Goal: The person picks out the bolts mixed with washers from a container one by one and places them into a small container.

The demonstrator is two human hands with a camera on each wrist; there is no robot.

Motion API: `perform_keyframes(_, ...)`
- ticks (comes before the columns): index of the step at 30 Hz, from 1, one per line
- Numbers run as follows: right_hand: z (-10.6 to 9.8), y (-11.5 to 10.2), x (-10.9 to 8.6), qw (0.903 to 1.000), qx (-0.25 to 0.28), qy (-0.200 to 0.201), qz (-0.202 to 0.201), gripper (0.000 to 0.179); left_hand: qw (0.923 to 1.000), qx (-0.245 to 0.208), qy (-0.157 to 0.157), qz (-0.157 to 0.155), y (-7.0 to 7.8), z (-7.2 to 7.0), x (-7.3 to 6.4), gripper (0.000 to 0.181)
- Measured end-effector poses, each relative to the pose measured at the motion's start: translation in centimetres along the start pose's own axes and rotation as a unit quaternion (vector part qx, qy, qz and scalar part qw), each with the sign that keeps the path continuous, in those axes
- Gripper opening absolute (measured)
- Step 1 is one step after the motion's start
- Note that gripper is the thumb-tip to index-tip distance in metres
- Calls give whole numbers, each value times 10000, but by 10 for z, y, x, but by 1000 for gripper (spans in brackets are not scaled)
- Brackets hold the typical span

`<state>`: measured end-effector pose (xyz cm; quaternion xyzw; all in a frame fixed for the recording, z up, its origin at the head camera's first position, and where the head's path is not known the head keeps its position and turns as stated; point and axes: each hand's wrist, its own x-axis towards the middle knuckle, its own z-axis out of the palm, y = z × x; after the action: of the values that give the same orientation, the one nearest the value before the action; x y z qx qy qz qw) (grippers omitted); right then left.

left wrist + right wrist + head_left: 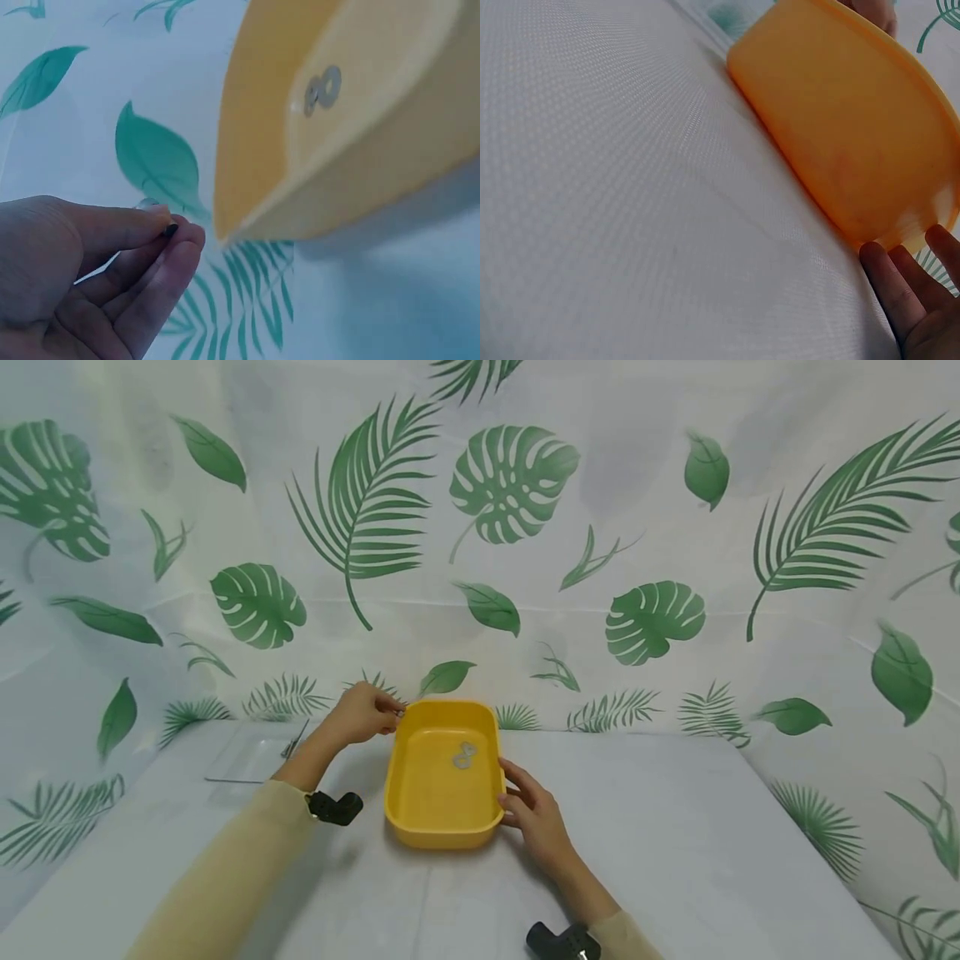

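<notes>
A yellow rectangular tray (pixel 442 840) with raised walls stands on the white table. Inside it lie two flat grey rings that look like washers (pixel 462 760), one partly over or against the other. By the tray's far left corner, my left hand (pixel 360 713) pinches a small thing with a dark tip (pixel 171 230) between thumb and fingers; most of it is hidden, so its kind is unclear. My right hand (pixel 536 818) touches the tray's right outer wall with extended fingers; its fingertips (pixel 871 250) rest low against that wall.
At the left back of the table lies a clear flat case or tray (pixel 251 760), with small metal pieces (pixel 289 748) at its right edge, partly behind my left forearm. A white cloth backdrop (pixel 555 643) printed with green leaves rises behind the table.
</notes>
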<state>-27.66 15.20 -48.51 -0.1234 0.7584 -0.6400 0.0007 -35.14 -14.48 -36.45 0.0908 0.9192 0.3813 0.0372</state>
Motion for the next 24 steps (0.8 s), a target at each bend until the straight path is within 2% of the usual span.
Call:
perform_keyframes(6,-3,0,0,10000,-2,20,40,51,9997,-5,213,-148,-21,-23,-11,28)
perform_keyframes(15,-4,1,1,10000,-47,9,12,51,9953,208,611,-720,-51,-51,-30,32)
perform_keyframes(24,1,2,3,10000,-65,-9,35,51,9889,304,972,-1081,-94,-74,-46,35)
